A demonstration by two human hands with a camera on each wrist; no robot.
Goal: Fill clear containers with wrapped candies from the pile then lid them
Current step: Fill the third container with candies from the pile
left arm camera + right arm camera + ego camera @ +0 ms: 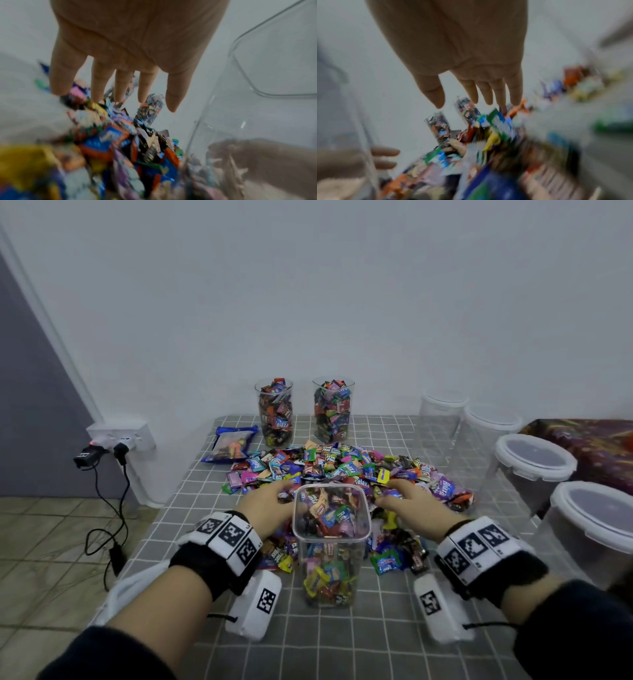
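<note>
A clear square container [331, 542], without a lid and nearly full of wrapped candies, stands in front of me on the checked table [342, 642]. Behind and around it lies the pile of wrapped candies [342, 470]. My left hand [270, 501] reaches over the pile just left of the container rim [267, 75], its fingers [97, 83] straight and spread, tips near the candies [109, 135]. My right hand [407, 498] reaches over the pile on the container's right, fingers [498, 92] straight, holding nothing. Both wrist views are blurred.
Two tall clear cups [274, 412] [333, 409] full of candies stand at the back by the wall. A blue candy bag [231, 444] lies left of them. Several empty lidded containers [534, 470] line the right side. A wall socket with cables [120, 440] is at left.
</note>
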